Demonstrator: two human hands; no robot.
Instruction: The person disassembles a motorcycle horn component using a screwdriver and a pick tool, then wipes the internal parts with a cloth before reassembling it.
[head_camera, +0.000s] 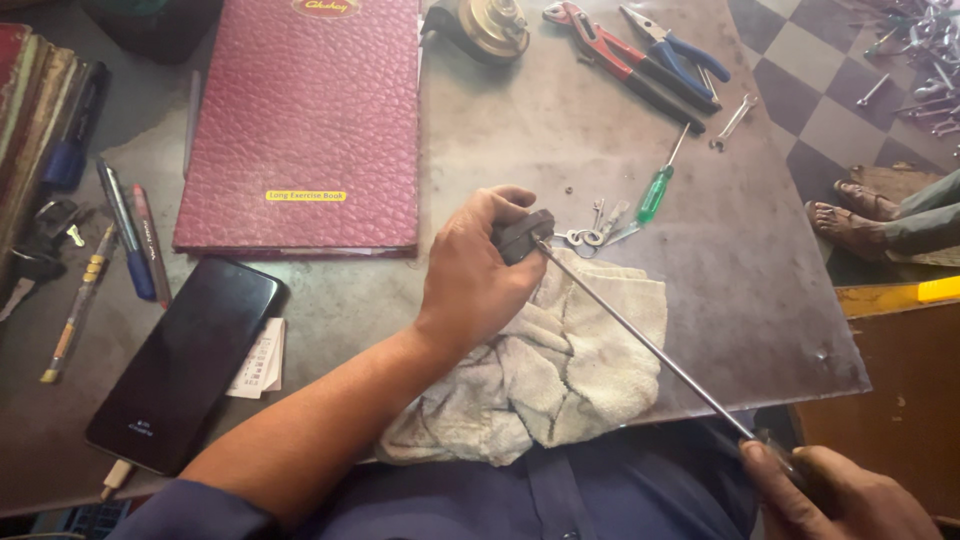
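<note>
My left hand (478, 280) is closed around a small dark block (524, 236), thumb on top and fingers curled under it, holding it just above the near middle of the worktop (760, 300). My right hand (840, 495) sits off the near right corner, fingers shut on the handle end of a long thin screwdriver (645, 343); most of the handle is hidden in my fist. The shaft runs on a slant from that hand up to the block, its tip at the block's right face, though I cannot tell whether it is seated in anything there.

I judge the block to be light, hard and small enough to twist out of a loose pinch, so a full wrap of the fingers suits it. The shaft is stiff steel, but long and thin enough to wander at the tip, so it is best gripped at the handle.

Under the left hand lies a crumpled pale rag (560, 370), soft and likely to slide on the metal top. Just beyond the block lie a bunch of keys (597, 228) and a green-handled screwdriver (657, 190). Further off, pliers (640, 60) lie near the far edge, a red notebook (305, 120) at far left, and a black phone (185, 365) near the left edge.
</note>
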